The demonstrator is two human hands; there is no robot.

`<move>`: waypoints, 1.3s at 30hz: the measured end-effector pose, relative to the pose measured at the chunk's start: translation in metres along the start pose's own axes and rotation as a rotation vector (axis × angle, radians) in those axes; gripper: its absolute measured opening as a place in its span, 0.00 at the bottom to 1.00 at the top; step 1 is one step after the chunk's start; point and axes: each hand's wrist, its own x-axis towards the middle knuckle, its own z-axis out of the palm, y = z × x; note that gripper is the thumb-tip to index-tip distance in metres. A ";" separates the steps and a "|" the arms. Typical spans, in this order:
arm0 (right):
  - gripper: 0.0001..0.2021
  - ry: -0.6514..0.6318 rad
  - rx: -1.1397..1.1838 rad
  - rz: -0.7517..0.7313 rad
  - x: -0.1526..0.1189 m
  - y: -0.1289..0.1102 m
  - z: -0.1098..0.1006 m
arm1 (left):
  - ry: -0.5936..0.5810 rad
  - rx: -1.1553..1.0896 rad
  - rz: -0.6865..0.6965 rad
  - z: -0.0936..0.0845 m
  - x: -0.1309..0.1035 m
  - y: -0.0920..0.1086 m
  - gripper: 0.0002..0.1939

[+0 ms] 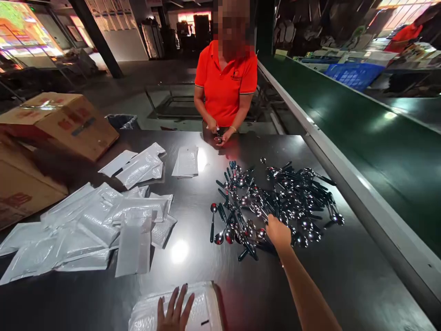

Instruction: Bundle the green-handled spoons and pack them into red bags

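My left hand (174,310) lies with fingers spread on a stack of white padded envelopes (203,305) at the front edge of the metal table. Further right, my right hand (278,232) reaches into a loose heap of spoons (296,197) with dark handles and shiny bowls. Its fingers are closed at the heap's near side; whatever they pinch is hidden by the hand. A single spoon (212,220) rests at the heap's left side, its bowl pointing away from me.
Many filled-looking white envelopes (93,225) are piled on the left, beside cardboard boxes (58,122). A smaller envelope stack (186,162) lies mid-table. Across the table a person in a red shirt (225,85) handles spoons. A green conveyor belt (344,119) runs along the right.
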 end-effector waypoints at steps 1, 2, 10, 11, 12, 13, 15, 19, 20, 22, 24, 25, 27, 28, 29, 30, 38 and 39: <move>0.11 -0.008 0.009 -0.010 -0.009 0.008 0.000 | -0.009 0.001 0.018 0.000 0.000 -0.002 0.25; 0.12 -0.017 0.022 -0.029 -0.018 0.016 0.001 | -0.018 0.004 0.037 0.000 0.001 -0.003 0.25; 0.15 -0.084 0.051 -0.168 -0.069 0.025 0.029 | 0.013 0.051 0.059 0.006 0.005 -0.008 0.30; 0.15 -0.087 0.046 -0.165 -0.069 0.021 0.031 | 0.018 0.054 0.060 0.006 0.006 -0.008 0.29; 0.15 -0.090 0.043 -0.164 -0.069 0.017 0.032 | 0.020 0.053 0.061 0.006 0.007 -0.008 0.29; 0.15 -0.096 0.039 -0.166 -0.067 0.013 0.032 | 0.020 0.050 0.062 0.006 0.008 -0.008 0.29; 0.16 -0.111 0.032 -0.170 -0.063 0.004 0.033 | 0.010 0.044 0.060 0.006 0.010 -0.008 0.29; 0.22 -0.151 0.032 -0.161 -0.061 -0.016 0.036 | 0.008 0.045 0.063 0.008 0.012 -0.007 0.30; 0.23 -0.165 0.038 -0.156 -0.063 -0.021 0.037 | 0.016 0.042 0.057 0.008 0.012 -0.007 0.29; 0.26 -0.181 0.054 -0.139 -0.071 -0.029 0.040 | 0.021 0.019 0.045 0.007 0.013 -0.008 0.29; 0.26 -0.173 0.079 -0.112 -0.082 -0.033 0.041 | -0.014 -0.028 0.057 0.003 0.014 -0.012 0.29; 0.26 -0.166 0.097 -0.095 -0.088 -0.033 0.041 | -0.057 -0.064 0.088 0.000 0.015 -0.015 0.30; 0.26 -0.170 0.151 -0.061 -0.099 -0.031 0.037 | -0.165 -0.140 0.176 -0.006 0.016 -0.021 0.37; 0.25 -0.183 0.189 -0.043 -0.105 -0.029 0.034 | -0.208 -0.160 0.203 -0.009 0.017 -0.022 0.41; 0.25 -0.201 0.234 -0.024 -0.110 -0.026 0.030 | -0.234 -0.159 0.212 -0.013 0.017 -0.023 0.46; 0.25 -0.224 0.287 -0.005 -0.115 -0.023 0.026 | -0.248 -0.142 0.205 -0.016 0.018 -0.022 0.51; 0.18 -0.513 1.065 0.156 -0.176 -0.013 0.004 | -0.282 0.015 0.129 -0.028 0.017 -0.008 0.67; 0.17 -0.538 1.179 0.176 -0.185 -0.013 0.004 | -0.275 0.011 0.136 -0.027 0.018 -0.010 0.68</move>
